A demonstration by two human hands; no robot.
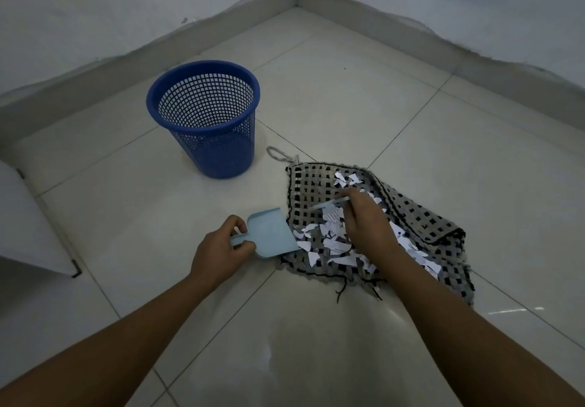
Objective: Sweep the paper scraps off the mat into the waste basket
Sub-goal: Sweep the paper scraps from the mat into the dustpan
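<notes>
My left hand (221,248) grips the pale blue dustpan (273,235) by its handle, lip touching the checked mat (421,226). My right hand (364,216) holds a small brush (329,204) over the paper scraps (335,245). Blue waste basket (205,115) stands near, on tile.
</notes>
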